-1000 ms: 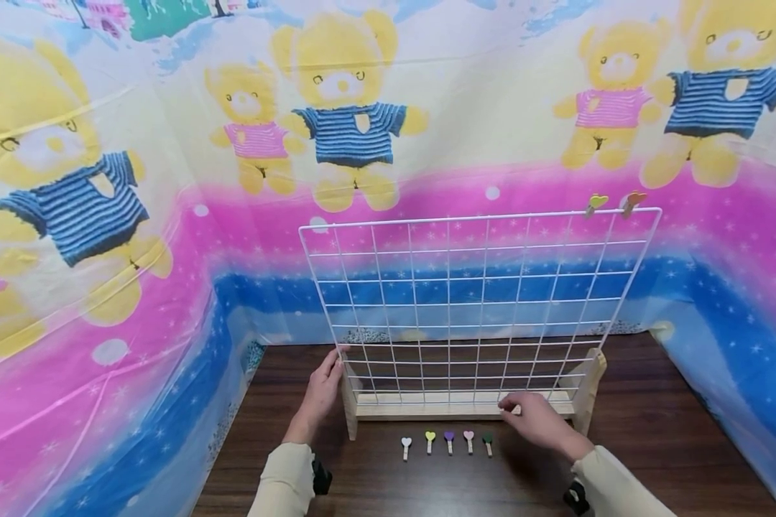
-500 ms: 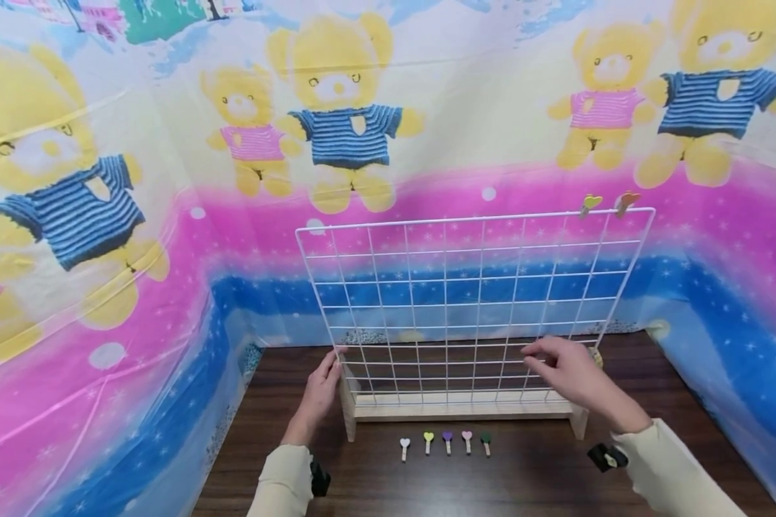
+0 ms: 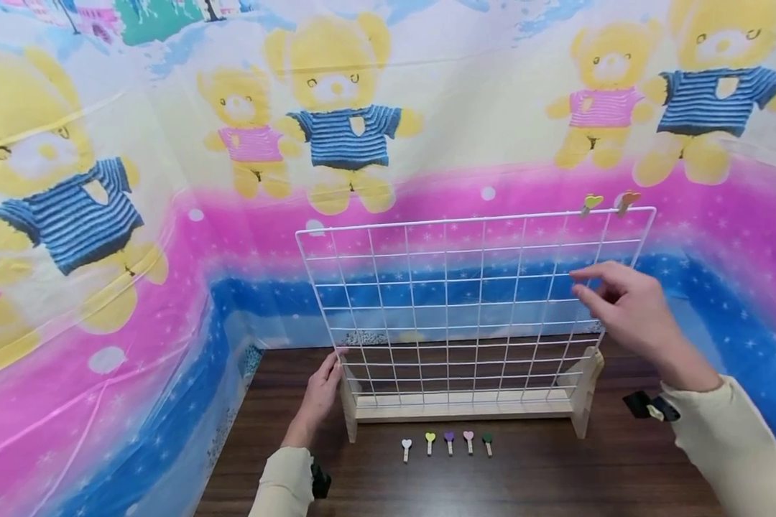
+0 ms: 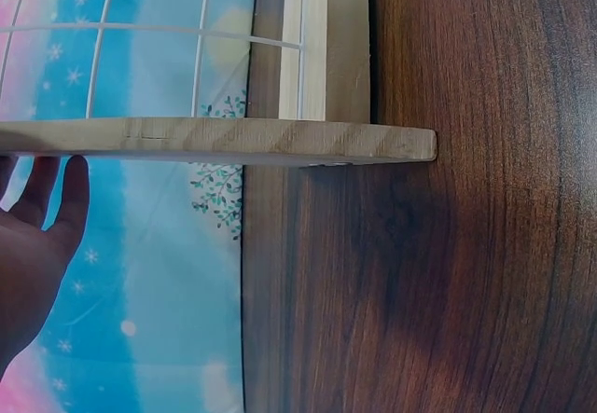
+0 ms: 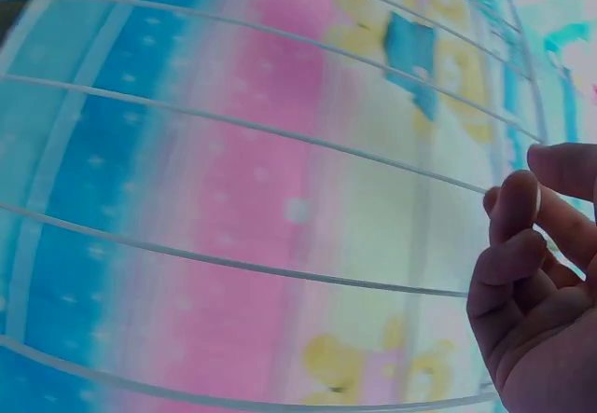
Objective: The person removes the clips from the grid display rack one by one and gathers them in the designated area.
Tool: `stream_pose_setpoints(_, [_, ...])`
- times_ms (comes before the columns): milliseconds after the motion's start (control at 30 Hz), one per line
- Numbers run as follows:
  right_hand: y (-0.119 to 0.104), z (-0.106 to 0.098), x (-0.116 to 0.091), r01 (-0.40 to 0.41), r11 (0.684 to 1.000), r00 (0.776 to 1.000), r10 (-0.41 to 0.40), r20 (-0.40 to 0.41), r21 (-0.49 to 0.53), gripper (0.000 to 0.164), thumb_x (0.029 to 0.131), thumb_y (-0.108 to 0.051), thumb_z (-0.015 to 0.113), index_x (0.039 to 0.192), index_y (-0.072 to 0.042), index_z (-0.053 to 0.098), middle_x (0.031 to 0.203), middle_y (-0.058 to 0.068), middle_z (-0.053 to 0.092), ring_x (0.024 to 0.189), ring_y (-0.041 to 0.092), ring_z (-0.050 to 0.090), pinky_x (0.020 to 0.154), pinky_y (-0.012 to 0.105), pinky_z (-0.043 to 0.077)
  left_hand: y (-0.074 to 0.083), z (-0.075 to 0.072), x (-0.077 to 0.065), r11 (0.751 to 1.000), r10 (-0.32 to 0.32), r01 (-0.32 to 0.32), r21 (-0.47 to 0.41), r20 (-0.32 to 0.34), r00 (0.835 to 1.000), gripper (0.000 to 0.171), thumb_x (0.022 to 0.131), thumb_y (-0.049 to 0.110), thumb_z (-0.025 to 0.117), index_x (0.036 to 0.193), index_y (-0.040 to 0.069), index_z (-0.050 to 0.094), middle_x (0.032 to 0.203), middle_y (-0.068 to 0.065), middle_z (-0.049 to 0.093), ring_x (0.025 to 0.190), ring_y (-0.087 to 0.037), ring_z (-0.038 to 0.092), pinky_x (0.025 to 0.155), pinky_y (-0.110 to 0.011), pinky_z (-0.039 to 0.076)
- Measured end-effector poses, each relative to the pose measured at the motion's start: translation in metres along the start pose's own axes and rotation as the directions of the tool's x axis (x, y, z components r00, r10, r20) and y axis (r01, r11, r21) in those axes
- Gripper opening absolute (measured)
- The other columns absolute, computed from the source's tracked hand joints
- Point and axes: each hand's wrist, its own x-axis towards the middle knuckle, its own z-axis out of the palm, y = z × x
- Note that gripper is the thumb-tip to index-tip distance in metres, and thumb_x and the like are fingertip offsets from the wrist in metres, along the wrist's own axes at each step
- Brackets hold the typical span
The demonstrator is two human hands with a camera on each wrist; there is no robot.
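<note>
A white wire grid [image 3: 465,309] stands in a wooden base [image 3: 465,411] on the dark table. My left hand [image 3: 323,388] rests against the outer face of the left wooden side support [image 4: 280,141], fingertips touching it. In front of the grid's upper right part is my right hand [image 3: 634,305], raised, with thumb and index finger apart. No item shows between its fingertips, and its other fingers [image 5: 504,273] bend loosely. A yellow heart clothespin [image 3: 591,204] and an orange heart clothespin [image 3: 627,201] are clipped on the grid's top right edge.
A row of several small heart clothespins lies before the base: white [image 3: 406,449], yellow [image 3: 430,442], purple [image 3: 449,442], pink [image 3: 468,441] and dark green [image 3: 488,443]. A bear-printed cloth [image 3: 465,143] hangs behind the table [image 3: 543,481].
My right hand has risen from beside the base, near the dark green clothespin, to the grid's upper right. The left hand has stayed at the left support.
</note>
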Motion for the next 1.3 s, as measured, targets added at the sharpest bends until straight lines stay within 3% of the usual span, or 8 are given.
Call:
stream_pose_setpoints(200, [-0.016, -0.024, 0.028, 0.035, 0.998, 0.983, -0.026, -0.184, 0.049, 0.028, 0.082, 0.001, 0.071, 0.109, -0.006, 0.070, 0.073, -0.003, 0.056, 0.050, 0.000, 0.046, 0.044, 0.017, 0.034, 0.001, 0.001, 0.000, 1.000, -0.001, 0.001, 0.027, 0.004, 1.000, 0.032, 0.101, 0.011, 0.043, 0.132, 0.008, 0.052, 0.132, -0.019, 0.051, 0.114, -0.032, 0.048, 0.093, -0.050, 0.038])
stream_pose_setpoints(400, [-0.026, -0.031, 0.051, -0.017, 0.994, 0.961, 0.046, -0.274, 0.108, 0.031, 0.086, -0.005, 0.068, 0.117, -0.009, 0.068, 0.099, -0.007, 0.057, 0.055, -0.002, 0.053, 0.051, 0.011, 0.040, 0.030, -0.004, -0.007, 1.000, 0.016, -0.016, 0.013, 0.007, 1.000, 0.031, 0.100, 0.004, 0.043, 0.129, 0.001, 0.052, 0.127, -0.026, 0.052, 0.109, -0.035, 0.049, 0.089, -0.050, 0.038])
stream_pose_setpoints(567, [-0.025, -0.030, 0.060, -0.109, 0.990, 0.963, 0.128, -0.236, 0.092, 0.034, 0.090, -0.013, 0.064, 0.124, -0.013, 0.064, 0.108, -0.002, 0.058, 0.056, -0.005, 0.054, 0.051, 0.011, 0.040, 0.035, -0.005, -0.009, 1.000, 0.006, -0.006, -0.006, 0.035, 0.999, 0.031, 0.100, 0.005, 0.042, 0.130, 0.001, 0.051, 0.131, -0.027, 0.049, 0.114, -0.038, 0.047, 0.092, -0.054, 0.036])
stream_pose_setpoints(833, [-0.024, -0.029, 0.066, -0.178, 0.983, 0.965, 0.184, -0.186, 0.050, 0.034, 0.093, -0.024, 0.061, 0.126, -0.016, 0.063, 0.072, -0.017, 0.060, 0.053, 0.000, 0.054, 0.041, 0.019, 0.036, 0.003, -0.001, 0.002, 1.000, 0.013, -0.013, -0.013, 0.025, 1.000, 0.034, 0.102, 0.013, 0.041, 0.134, 0.007, 0.049, 0.135, -0.021, 0.048, 0.117, -0.035, 0.046, 0.094, -0.055, 0.035])
stream_pose_setpoints(967, [-0.026, -0.030, 0.070, -0.194, 0.981, 0.965, 0.196, -0.173, 0.025, 0.035, 0.094, -0.029, 0.058, 0.125, -0.014, 0.063, 0.074, -0.007, 0.063, 0.052, 0.002, 0.055, 0.040, 0.021, 0.036, 0.025, -0.005, -0.004, 1.000, 0.005, -0.004, -0.015, 0.046, 0.999, 0.033, 0.102, 0.007, 0.040, 0.133, 0.001, 0.048, 0.135, -0.026, 0.046, 0.118, -0.039, 0.045, 0.095, -0.057, 0.034])
stream_pose_setpoints(1033, [-0.027, -0.030, 0.072, -0.191, 0.981, 0.968, 0.190, -0.167, 0.004, 0.035, 0.094, -0.030, 0.057, 0.125, -0.014, 0.064, 0.073, 0.001, 0.064, 0.051, 0.003, 0.054, 0.040, 0.022, 0.035, 0.026, -0.005, -0.003, 1.000, -0.001, 0.001, -0.008, 0.052, 0.999, 0.033, 0.102, 0.007, 0.039, 0.133, 0.002, 0.048, 0.136, -0.026, 0.045, 0.119, -0.039, 0.044, 0.095, -0.057, 0.033])
stream_pose_setpoints(1200, [-0.027, -0.030, 0.075, -0.163, 0.986, 0.979, 0.160, -0.124, -0.019, 0.031, 0.096, -0.021, 0.054, 0.123, -0.011, 0.064, 0.076, 0.009, 0.065, 0.050, 0.005, 0.055, 0.039, 0.021, 0.035, 0.001, -0.001, 0.002, 1.000, -0.005, 0.005, -0.005, 0.033, 0.999, 0.034, 0.103, 0.015, 0.039, 0.135, 0.010, 0.049, 0.139, -0.020, 0.044, 0.123, -0.035, 0.042, 0.098, -0.056, 0.032])
stream_pose_setpoints(1300, [-0.028, -0.031, 0.077, -0.146, 0.989, 0.985, 0.143, -0.098, -0.020, 0.030, 0.096, -0.018, 0.054, 0.123, -0.009, 0.064, 0.084, 0.009, 0.065, 0.051, 0.006, 0.055, 0.040, 0.019, 0.037, -0.001, 0.000, 0.001, 1.000, -0.021, 0.021, -0.015, 0.028, 0.999, 0.034, 0.103, 0.014, 0.040, 0.135, 0.011, 0.049, 0.140, -0.019, 0.045, 0.124, -0.035, 0.042, 0.098, -0.056, 0.031])
